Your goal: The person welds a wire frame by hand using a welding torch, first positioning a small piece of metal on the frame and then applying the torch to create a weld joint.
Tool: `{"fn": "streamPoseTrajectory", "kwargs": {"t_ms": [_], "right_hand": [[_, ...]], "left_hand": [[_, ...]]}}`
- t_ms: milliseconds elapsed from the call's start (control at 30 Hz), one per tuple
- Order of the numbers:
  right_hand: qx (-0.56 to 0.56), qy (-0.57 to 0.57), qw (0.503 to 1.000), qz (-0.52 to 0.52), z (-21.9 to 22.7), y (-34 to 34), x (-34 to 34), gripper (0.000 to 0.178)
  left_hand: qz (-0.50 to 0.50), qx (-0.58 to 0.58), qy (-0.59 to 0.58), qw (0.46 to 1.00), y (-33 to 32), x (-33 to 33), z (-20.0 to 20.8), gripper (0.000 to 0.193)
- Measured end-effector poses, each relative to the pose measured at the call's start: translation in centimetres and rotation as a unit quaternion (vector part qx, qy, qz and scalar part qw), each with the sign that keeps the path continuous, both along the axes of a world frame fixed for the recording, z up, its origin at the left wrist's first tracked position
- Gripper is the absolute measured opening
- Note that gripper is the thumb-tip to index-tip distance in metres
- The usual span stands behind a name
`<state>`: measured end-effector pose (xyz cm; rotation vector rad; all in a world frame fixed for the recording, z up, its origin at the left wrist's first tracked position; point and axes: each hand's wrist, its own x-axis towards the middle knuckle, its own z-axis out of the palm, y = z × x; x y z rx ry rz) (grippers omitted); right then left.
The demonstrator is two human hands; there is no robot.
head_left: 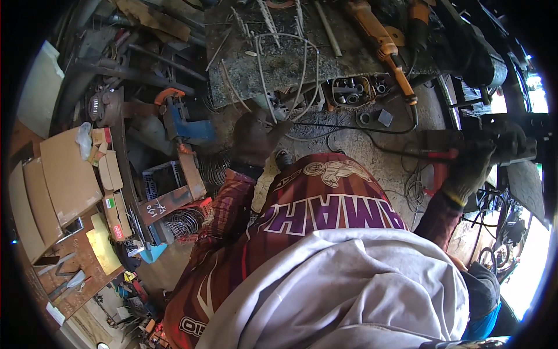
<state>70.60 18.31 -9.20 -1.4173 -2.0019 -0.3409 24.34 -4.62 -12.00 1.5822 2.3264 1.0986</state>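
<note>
Left grip point(257, 138) closed on thin, bent grey-wire frame point(261, 64) before gritty dark surface point(351, 65); right grip point(469, 168): closure I cannot determine.

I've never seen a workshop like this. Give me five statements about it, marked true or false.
1. The left hand holds bent wire. True.
2. The long orange grinder lies on the floor. False: the long orange grinder lies on the bench.
3. Cardboard sits at the picture's left. True.
4. The blue clamp is at the picture's right. False: the blue clamp is left of the left hand.
5. The right hand touches the bent wire. False: the right hand is well apart from it.
</note>
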Motion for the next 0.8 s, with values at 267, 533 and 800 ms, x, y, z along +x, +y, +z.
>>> {"fn": "streamPoseTrajectory", "kwargs": {"t_ms": [267,533,800], "right_hand": [[-0.239,0.581,0.776,0.049,4.0,-8.3,-7.7,0.042],[-0.097,0.51,0.855,0.016,6.1,-11.2,-8.8,0.052],[-0.175,0.474,0.863,0.032,7.4,-14.3,-11.6,0.05]], "left_hand": [[0.021,0.013,0.101,0.995,-1.1,-0.5,-2.4,0.045],[0.011,-0.016,0.076,0.997,-1.4,-2.4,-1.8,0.048],[-0.02,-0.011,0.033,0.999,-1.6,-3.5,-1.3,0.047]]}}
